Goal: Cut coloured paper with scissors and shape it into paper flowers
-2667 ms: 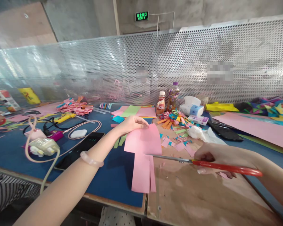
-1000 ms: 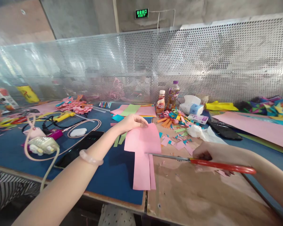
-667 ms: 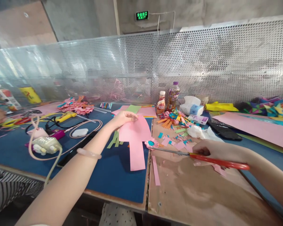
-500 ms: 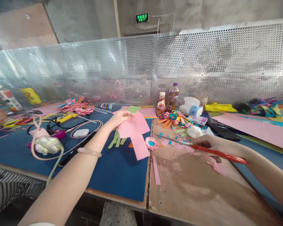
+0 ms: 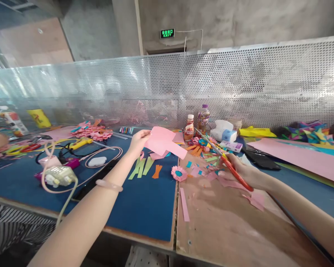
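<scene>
Holding pink paper (image 5: 163, 142) pinched at its left edge, the left hand (image 5: 137, 141) keeps it raised above the worktop (image 5: 144, 207) middle. Right hand (image 5: 241, 171) is closed around red-handled scissors (image 5: 224, 158), blades pointing toward the far edge. A cut pink strip (image 5: 184, 204) lies nearer the front edge.

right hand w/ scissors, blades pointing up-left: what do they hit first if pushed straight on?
Likely the brown-capped bottle: the scissors in the right hand aim their tips just beside it. Depth is unclear; they may pass above.
</scene>
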{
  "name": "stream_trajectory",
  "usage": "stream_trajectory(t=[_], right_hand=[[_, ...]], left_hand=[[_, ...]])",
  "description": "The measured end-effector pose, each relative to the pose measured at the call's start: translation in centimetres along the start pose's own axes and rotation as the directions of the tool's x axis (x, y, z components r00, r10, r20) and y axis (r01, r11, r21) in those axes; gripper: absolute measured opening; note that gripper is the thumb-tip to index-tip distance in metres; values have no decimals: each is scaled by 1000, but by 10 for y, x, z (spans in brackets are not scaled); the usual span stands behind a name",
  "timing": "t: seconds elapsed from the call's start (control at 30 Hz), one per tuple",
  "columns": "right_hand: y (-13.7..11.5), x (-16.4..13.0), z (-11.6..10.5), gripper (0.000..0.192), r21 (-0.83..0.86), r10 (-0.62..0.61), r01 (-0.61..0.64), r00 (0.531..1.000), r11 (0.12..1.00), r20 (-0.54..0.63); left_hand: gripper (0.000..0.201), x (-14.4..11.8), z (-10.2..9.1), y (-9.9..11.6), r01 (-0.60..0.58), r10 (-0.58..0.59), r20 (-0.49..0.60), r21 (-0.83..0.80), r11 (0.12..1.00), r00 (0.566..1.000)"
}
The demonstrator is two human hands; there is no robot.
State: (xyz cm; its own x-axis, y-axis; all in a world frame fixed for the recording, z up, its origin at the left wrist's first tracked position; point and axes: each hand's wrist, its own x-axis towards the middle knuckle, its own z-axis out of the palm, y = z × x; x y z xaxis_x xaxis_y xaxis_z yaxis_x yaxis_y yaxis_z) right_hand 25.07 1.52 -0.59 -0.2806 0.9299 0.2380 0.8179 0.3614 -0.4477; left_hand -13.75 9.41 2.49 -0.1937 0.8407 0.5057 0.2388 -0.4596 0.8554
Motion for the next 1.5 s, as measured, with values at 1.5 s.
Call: stream_trajectory(t=[1.5], right_hand=[[-111, 37, 39, 20, 865, 478, 18, 828, 501, -294]], left_hand=[[32, -88, 81, 54, 244, -161, 414, -156, 957, 896]])
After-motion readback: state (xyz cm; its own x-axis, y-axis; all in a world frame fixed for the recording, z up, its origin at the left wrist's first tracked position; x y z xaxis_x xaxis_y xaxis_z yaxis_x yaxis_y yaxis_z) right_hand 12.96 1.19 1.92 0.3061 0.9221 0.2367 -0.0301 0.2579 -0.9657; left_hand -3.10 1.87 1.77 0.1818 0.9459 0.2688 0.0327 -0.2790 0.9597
